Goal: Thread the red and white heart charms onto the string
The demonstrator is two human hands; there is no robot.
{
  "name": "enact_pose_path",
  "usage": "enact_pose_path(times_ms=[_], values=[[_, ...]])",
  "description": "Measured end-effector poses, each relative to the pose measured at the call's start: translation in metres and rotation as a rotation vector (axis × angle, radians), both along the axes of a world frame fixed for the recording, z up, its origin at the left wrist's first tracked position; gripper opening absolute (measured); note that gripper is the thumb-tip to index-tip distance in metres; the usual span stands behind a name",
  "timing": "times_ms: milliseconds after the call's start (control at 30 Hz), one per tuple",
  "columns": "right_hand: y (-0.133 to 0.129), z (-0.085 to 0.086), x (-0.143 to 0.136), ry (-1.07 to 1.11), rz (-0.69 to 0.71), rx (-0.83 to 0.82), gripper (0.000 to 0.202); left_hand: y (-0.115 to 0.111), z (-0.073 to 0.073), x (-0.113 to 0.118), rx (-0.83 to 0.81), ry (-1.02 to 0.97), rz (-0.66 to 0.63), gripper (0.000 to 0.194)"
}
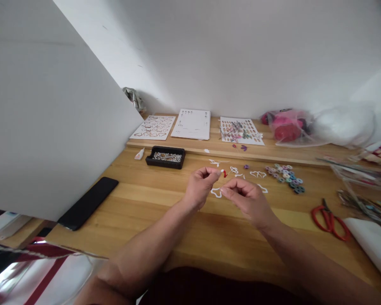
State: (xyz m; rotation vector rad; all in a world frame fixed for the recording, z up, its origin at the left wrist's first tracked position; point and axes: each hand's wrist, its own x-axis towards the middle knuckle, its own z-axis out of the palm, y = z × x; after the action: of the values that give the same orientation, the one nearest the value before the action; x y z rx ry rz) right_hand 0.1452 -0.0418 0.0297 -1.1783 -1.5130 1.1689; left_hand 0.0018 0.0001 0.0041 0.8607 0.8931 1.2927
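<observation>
Head view: left hand [200,186] grips a part-red piece [225,174], right hand [247,198] I can't tell, white cut-outs [214,162] around them look undone.

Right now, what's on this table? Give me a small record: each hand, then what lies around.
Left hand: pinches a tiny red-and-white piece
Right hand: thumb and finger together; anything between them too small to tell
Near hands: white cutouts
Left side: black tray, small bottle, flat black slab
Right side: coloured ring-shaped pieces, red-handled scissors
Back ledge: white sheets
</observation>
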Motion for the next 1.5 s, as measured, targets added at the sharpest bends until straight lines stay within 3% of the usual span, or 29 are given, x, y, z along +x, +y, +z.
enact_pose_path(times_ms=[100,233,433,767,1033,1133,1267,1400,1500], values=[[0.003,0.021,0.007,-0.046,-0.066,0.103,0.022,-0.002,0.000,0.000,0.022,0.017,-0.039,0.033],[0.024,0.030,0.016,-0.032,-0.175,0.166,0.019,-0.004,0.003,-0.001,0.016,0.023,-0.110,0.032],[0.049,0.020,0.025,-0.030,-0.236,0.169,0.017,-0.006,0.007,-0.001,-0.012,-0.007,-0.197,0.032],[0.054,0.011,0.024,0.048,-0.213,0.101,0.019,-0.006,0.006,-0.002,-0.037,-0.043,-0.225,0.029],[0.066,-0.015,0.029,0.313,-0.008,-0.270,0.029,-0.006,0.009,-0.003,-0.082,-0.106,-0.234,0.029],[0.065,-0.029,0.025,0.463,0.057,-0.434,0.032,-0.005,0.007,-0.004,-0.076,-0.121,-0.230,0.028],[0.051,-0.042,0.011,0.500,0.078,-0.484,0.035,-0.003,0.004,-0.003,-0.035,-0.115,-0.166,0.027],[0.029,-0.036,-0.002,0.384,0.055,-0.372,0.025,-0.001,0.001,-0.001,0.018,-0.044,-0.052,0.026],[0.014,-0.019,-0.003,0.127,0.032,-0.168,0.022,0.000,-0.003,-0.002,0.068,0.041,0.011,0.023]])
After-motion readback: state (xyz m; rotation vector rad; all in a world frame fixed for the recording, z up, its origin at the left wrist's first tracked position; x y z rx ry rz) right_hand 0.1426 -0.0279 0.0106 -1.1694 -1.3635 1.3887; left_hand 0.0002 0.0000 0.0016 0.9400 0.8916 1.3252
